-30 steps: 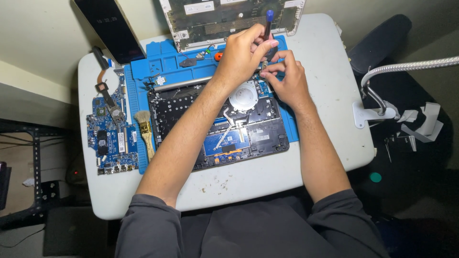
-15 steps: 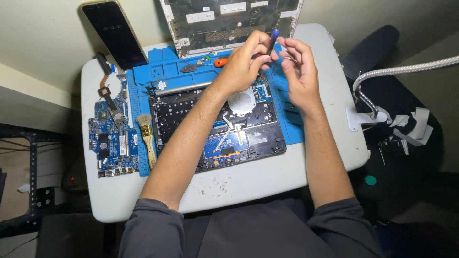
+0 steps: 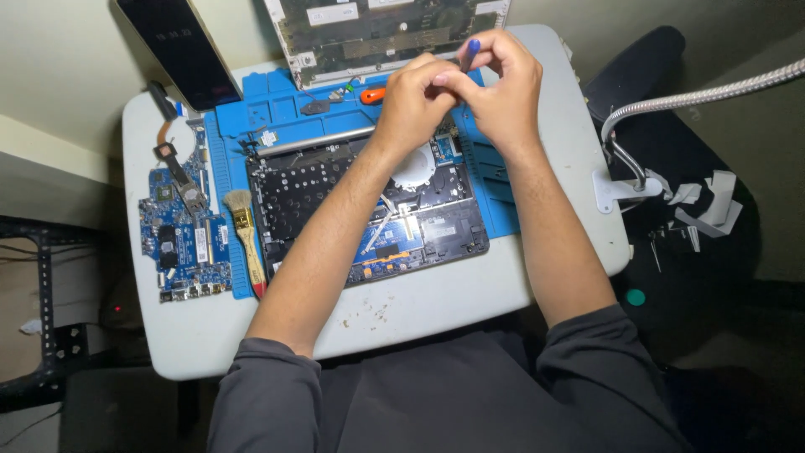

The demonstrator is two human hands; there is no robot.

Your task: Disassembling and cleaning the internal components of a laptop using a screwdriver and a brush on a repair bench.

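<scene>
On the white table (image 3: 470, 294), above the opened laptop base (image 3: 369, 210) on the blue mat (image 3: 495, 180), my left hand (image 3: 415, 101) and right hand (image 3: 503, 84) together pinch a blue-tipped screwdriver (image 3: 470, 52).

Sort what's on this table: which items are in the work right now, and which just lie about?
In hand: left hand and right hand together grip a blue-tipped tool above the opened laptop base.

Lying about: brush, blue circuit board, orange tool, phone.
</scene>
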